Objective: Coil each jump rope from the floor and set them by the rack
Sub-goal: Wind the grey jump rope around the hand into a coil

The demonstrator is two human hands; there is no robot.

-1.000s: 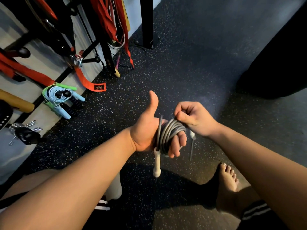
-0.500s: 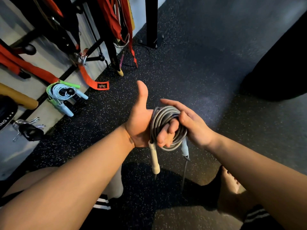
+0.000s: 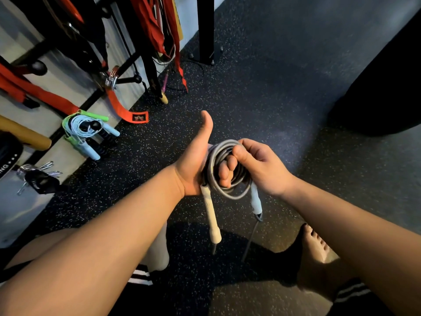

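A grey jump rope [image 3: 237, 192] is wound in loops around the fingers of my left hand [image 3: 196, 163], whose thumb points up. Its two pale handles [image 3: 211, 217] hang down below the coil. My right hand [image 3: 259, 165] grips the right side of the coil, thumb pressed on the loops. Coiled green and light-blue jump ropes [image 3: 84, 128] lie on the floor at the foot of the rack [image 3: 145, 65] on the left.
Red straps [image 3: 127, 108] and bands hang from the rack. A bunch of metal clips [image 3: 38, 174] lies at the left edge. A black post [image 3: 205, 30] stands at the back. A dark bulky object [image 3: 382, 92] sits at right. My bare foot [image 3: 316, 254] rests below.
My right hand left the rope end and took hold of the coil's right side. Both hands rose slightly, and the coil hangs looser with both handles dangling.
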